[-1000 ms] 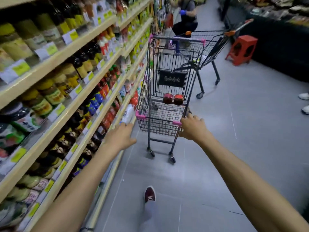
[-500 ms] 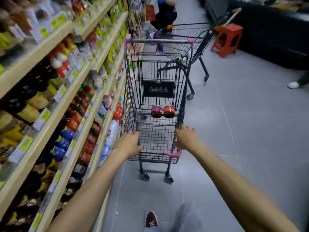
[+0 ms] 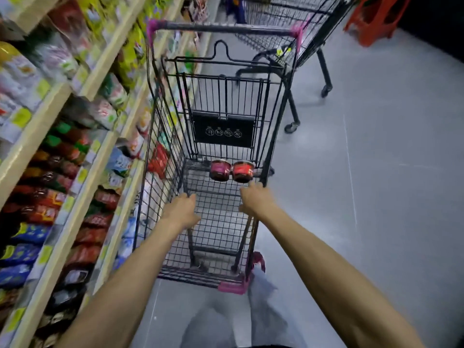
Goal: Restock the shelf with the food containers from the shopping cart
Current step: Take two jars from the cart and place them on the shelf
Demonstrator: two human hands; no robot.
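Two small red-lidded food jars, one [image 3: 220,170] beside the other [image 3: 243,171], stand side by side at the far end of the black wire shopping cart [image 3: 160,136]. Both my arms reach over the cart's near edge into the basket. My left hand [image 3: 181,209] hovers over the wire floor with its fingers pointing forward and holds nothing, a short way before the left jar. My right hand [image 3: 254,200] is just short of the right jar, close to the cart's right wall, fingers stretched out and holding nothing. The shelf [image 3: 82,172] full of packets runs along the left.
A second black cart [image 3: 296,46] stands just behind mine. An orange-red plastic stool [image 3: 376,18] sits at the top right. Grey floor [image 3: 376,172] stretches to the right of the cart. My legs and a shoe [image 3: 258,262] show below the cart's near edge.
The cart has come closer along the shelf. Both hands have left its near edge and moved forward into the basket towards the two jars.
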